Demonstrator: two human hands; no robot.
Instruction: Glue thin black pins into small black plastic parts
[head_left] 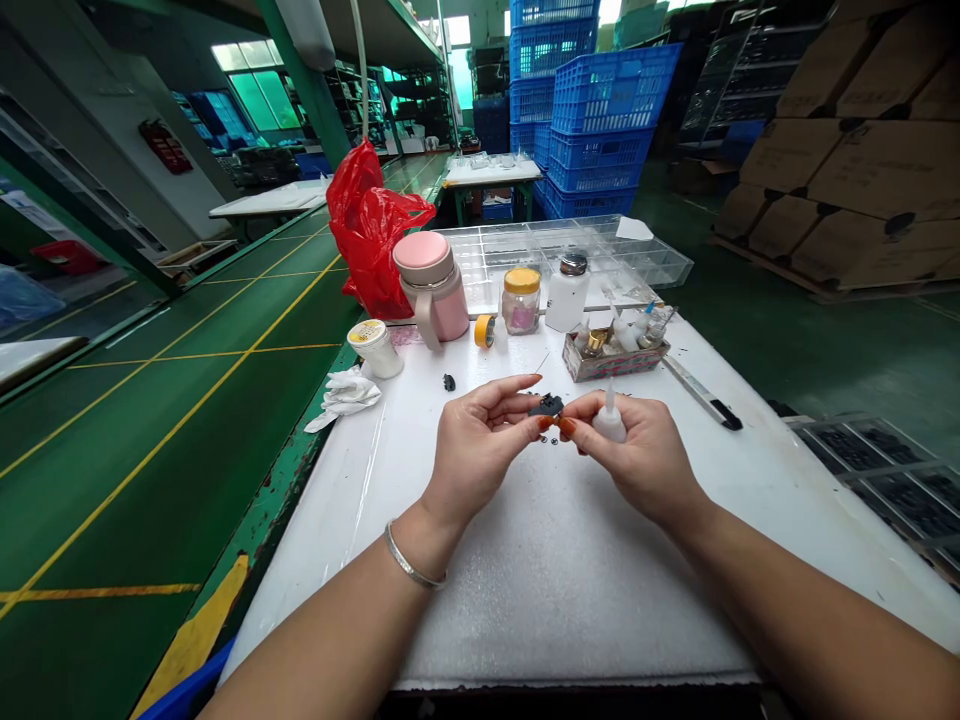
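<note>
Over the middle of the white table, a small black plastic part is held between my two hands. My left hand pinches it with thumb and fingers from the left. The thumb and fingertips of my right hand meet at its right side. A small white dropper bottle with a narrow pointed nozzle is tucked in my right hand, nozzle up. Tiny dark round pieces lie just below the fingertips. Another black part rests on the table to the left.
Behind stand a pink mug, yellow tape, a yellow-lidded jar, a white pump bottle and a small box of bottles. A utility knife lies right; a white tub and gloves are left.
</note>
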